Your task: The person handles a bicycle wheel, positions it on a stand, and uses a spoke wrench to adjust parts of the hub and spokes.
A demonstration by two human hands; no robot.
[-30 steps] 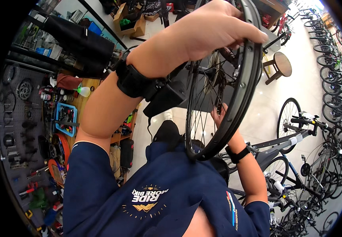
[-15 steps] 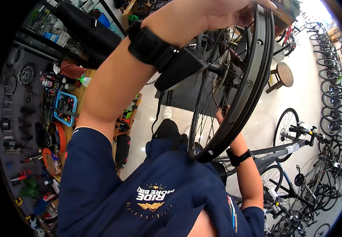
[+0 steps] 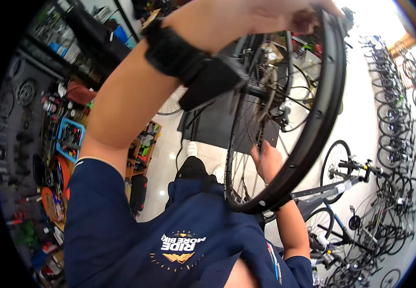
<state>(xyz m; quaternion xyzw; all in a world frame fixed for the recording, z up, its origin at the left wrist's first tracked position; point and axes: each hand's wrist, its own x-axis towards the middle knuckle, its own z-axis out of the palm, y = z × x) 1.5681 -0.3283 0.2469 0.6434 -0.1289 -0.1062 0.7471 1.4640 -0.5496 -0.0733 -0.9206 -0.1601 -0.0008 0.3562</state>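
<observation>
A black spoked bicycle wheel point(image 3: 330, 79) stands upright and tilted before me, the bare channel of its rim facing me with spoke holes showing. My left hand point(image 3: 289, 17) reaches across and grips the top of the rim; its fingers are partly blurred. Through the spokes, my right hand point(image 3: 269, 163) shows low behind the wheel, fingers pinched on a dark bicycle chain point(image 3: 249, 127) that hangs from the hub area. The hub and sprockets point(image 3: 264, 91) are partly covered by spokes. A black box point(image 3: 212, 84) is strapped to my left wrist.
A dark mat point(image 3: 208, 127) lies on the pale tiled floor. At left are a workbench with a blue basket point(image 3: 71, 137) and a pegboard of parts point(image 3: 13, 144). Several bicycles point(image 3: 392, 115) line the right side, one bicycle point(image 3: 335, 187) close by my right arm.
My view has shifted, and the wheel now sits slightly lower and further right. My right hand shows more fully between the spokes. The left hand still holds the rim.
</observation>
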